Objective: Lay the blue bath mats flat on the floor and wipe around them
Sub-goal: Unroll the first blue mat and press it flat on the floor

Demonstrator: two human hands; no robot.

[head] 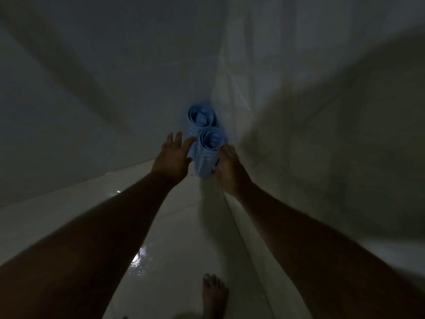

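Light is very dim and detail is soft.

- Two blue bath mats, both rolled into tubes and standing on end on the floor [184, 226], in the corner where the left wall [92, 88] meets the right wall [322, 111].
- The nearer rolled mat [207, 155] stands between the two grips. The farther rolled mat [201, 118] is just beyond it, touching it and past both grips' fingertips.
- Left grip [172, 155]: fingers spread and straight, with one fingertip at the upper left side of the nearer rolled mat. Nothing is clasped.
- Right grip [227, 166]: fingers loosely extended along the right side of the nearer rolled mat, thumb low beside it. It is not closed round the mat. Firm contact cannot be judged in this light.
- Neither mat is unrolled.
- A wet glint [138, 261] shows on the glossy floor, well behind the left grip.
- A bare foot [213, 293] stands on the floor, well behind the right grip.
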